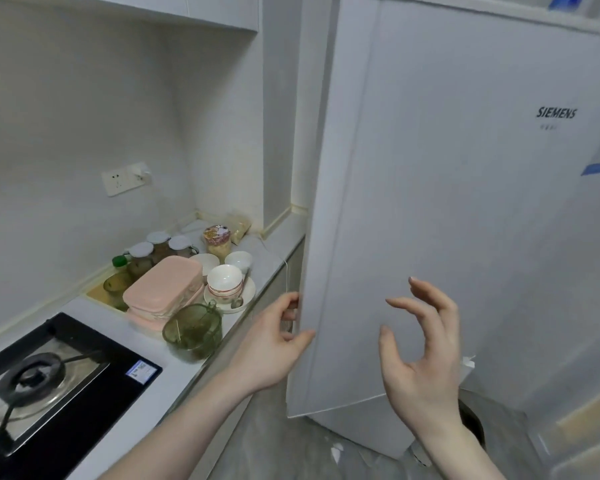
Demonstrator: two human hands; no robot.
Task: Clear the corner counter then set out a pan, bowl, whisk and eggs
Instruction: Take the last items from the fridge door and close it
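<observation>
Now left hand (269,344) grip curled round fridge door (430,202) edge; right hand (421,355) grip wide, seemingly just off door face.

We see our left hand (272,344) and right hand (421,355) bare, both forearms unsleeved, no rings or watch.

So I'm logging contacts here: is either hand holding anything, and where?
The left hand grips the fridge door by its left edge. The right hand holds nothing.
</observation>
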